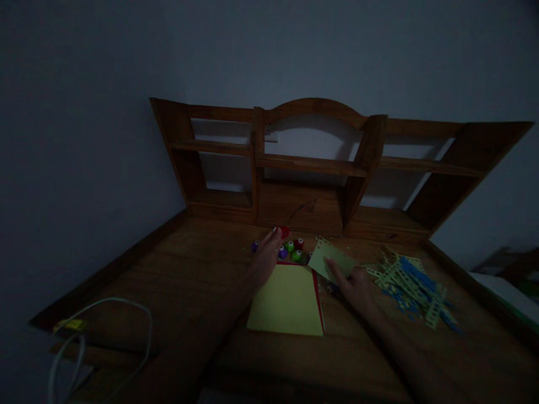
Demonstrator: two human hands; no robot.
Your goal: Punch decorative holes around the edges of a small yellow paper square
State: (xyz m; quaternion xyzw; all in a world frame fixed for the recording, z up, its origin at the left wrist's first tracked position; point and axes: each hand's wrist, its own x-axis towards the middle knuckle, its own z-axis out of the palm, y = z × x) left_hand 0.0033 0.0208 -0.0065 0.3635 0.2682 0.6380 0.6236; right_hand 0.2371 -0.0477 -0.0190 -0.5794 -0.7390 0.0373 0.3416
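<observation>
My left hand point(268, 250) is closed around a small red craft punch point(284, 231) with a white top. My right hand point(354, 282) grips a pale yellow sheet of paper point(334, 258), index finger stretched along it; small holes run along its far edge. Between the hands stand several small punches, among them a green one point(297, 256), a purple one point(282, 252) and a dark red one point(298, 243). Below my left hand lies a stack of yellow paper point(286, 303), with a red edge showing at its right and far sides.
On the right is a heap of punched yellow and blue paper strips point(415, 283) with loose bits. A wooden shelf unit point(311, 165) rises along the table's back. A white cable point(147, 320) loops at the lower left, near a yellow object point(72, 325). The light is dim.
</observation>
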